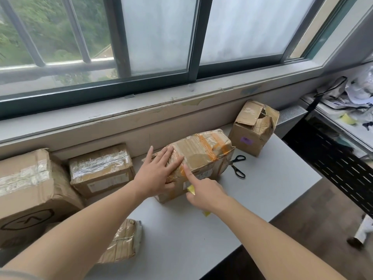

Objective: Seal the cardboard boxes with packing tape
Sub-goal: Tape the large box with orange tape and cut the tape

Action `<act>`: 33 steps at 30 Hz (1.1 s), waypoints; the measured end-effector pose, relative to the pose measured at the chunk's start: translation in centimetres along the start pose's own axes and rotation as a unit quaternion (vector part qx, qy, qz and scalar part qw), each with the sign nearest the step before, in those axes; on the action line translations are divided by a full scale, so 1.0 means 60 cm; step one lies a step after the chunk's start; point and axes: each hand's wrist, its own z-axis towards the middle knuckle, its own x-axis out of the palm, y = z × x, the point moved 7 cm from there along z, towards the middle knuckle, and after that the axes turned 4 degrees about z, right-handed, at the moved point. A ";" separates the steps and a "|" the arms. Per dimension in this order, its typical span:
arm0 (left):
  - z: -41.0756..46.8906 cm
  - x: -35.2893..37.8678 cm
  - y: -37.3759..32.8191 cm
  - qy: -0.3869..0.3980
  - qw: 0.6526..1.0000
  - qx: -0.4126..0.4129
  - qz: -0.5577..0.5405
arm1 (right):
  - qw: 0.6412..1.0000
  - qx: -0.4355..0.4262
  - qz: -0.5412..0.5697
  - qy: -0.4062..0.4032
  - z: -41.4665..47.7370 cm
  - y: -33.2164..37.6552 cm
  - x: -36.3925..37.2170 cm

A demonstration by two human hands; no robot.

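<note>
Box point(203, 152) under left hand point(158, 174)

The big box point(26, 190) at near left runs off the picture's edge. Curled fingers of the right hand point(205, 194) hide most of a yellow item point(191, 189).

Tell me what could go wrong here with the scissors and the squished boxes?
1. The black scissors lie open on the table close beside the orange-taped box; a reaching hand could get nicked.
2. That box is crumpled where the left hand and a finger of the right hand press, so tape may wrinkle and peel.
3. The torn box at the back has a ripped top; tape might not close it.
</note>
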 end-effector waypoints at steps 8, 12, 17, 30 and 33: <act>0.012 -0.008 0.007 0.051 0.997 -0.008 -0.056 | 1.000 0.003 0.025 -0.015 0.007 -0.003 0.003; -0.005 0.001 0.027 0.036 0.987 -0.090 -0.127 | 0.999 -0.005 0.034 -0.020 -0.002 0.002 0.006; -0.027 0.025 0.047 0.063 0.964 -0.158 -0.203 | 0.999 -0.012 0.043 -0.014 -0.005 0.019 0.018; -0.091 0.056 0.158 -0.031 0.644 -0.409 -0.646 | 0.999 -0.008 0.050 -0.008 0.008 -0.002 0.014; -0.073 0.055 0.156 -0.069 0.650 -0.405 -0.639 | 0.999 -0.011 0.053 -0.007 0.007 0.000 0.018</act>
